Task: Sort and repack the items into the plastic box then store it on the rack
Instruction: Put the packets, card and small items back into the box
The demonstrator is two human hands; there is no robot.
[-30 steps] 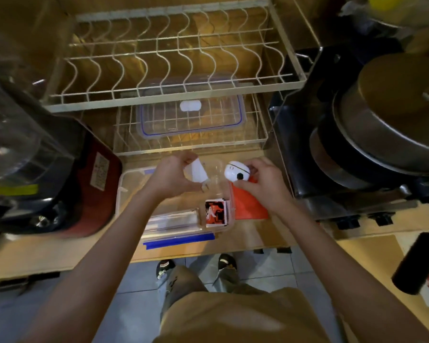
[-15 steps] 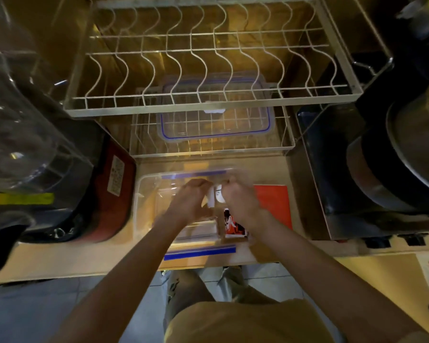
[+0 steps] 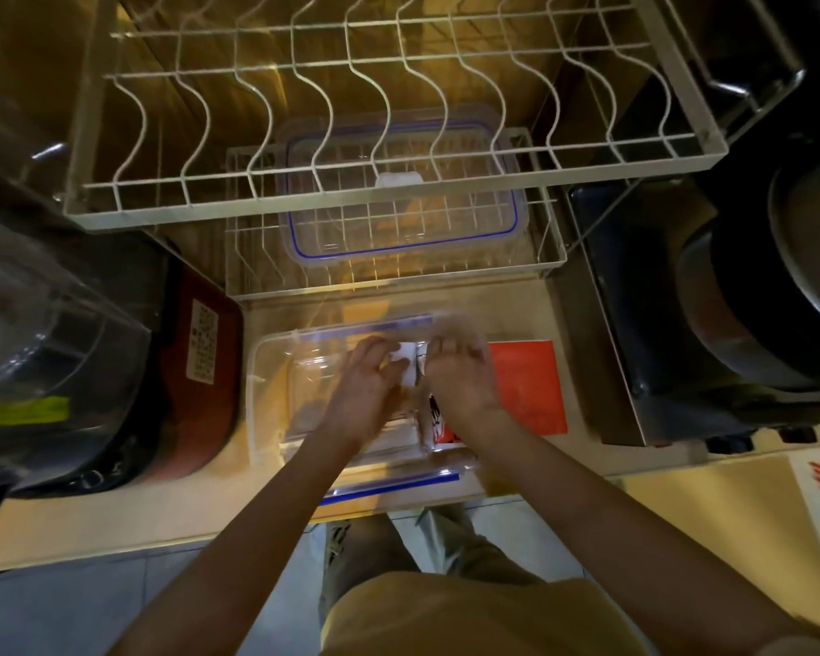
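Nearest the camera, a person's two bare forearms reach forward over the edge of a pale wooden counter (image 3: 91, 523) into a clear plastic box (image 3: 266, 395) with blue strips along its near and far rims. That box sits on the counter just in front of the rack. Inside it, the left hand (image 3: 365, 385) and the right hand (image 3: 460, 381) are close together, both with fingers curled; a small white item (image 3: 402, 369) shows between them, touching the left hand's fingertips, though blur hides exactly how either hand grips and whether the right hand holds anything. A small packet with red and black print (image 3: 439, 426) lies in the box under the right wrist. Just right of the box, a flat orange sheet (image 3: 529, 385) rests on the counter. To the left stands a dark red appliance (image 3: 195, 371) with a white label, and beside it a clear plastic vessel (image 3: 34, 333). At far right, large metal pots (image 3: 777, 277) sit on a stove. Beyond the box, the white wire rack (image 3: 389, 182) rises in two tiers; a clear lid with a blue seal (image 3: 398, 196) lies on its lower tier.
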